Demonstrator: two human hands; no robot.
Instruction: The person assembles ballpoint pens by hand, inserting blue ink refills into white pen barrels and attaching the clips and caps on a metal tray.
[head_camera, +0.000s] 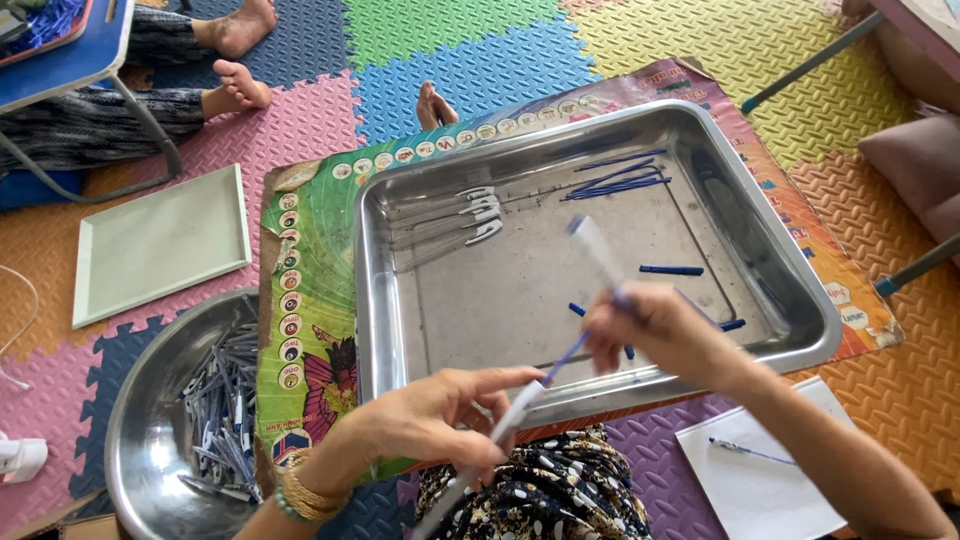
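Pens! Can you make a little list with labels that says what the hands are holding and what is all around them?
Left hand: holds a pale pen barrel with a blue refill sticking out of it
Right hand: pinches a clear pen tube, tilted over the tray
Tray: shiny metal, rectangular, holding loose blue refills and pen caps
Bowl: round metal, left of the tray, full of pen parts
Floor: coloured foam mats
Other people: bare feet near the top
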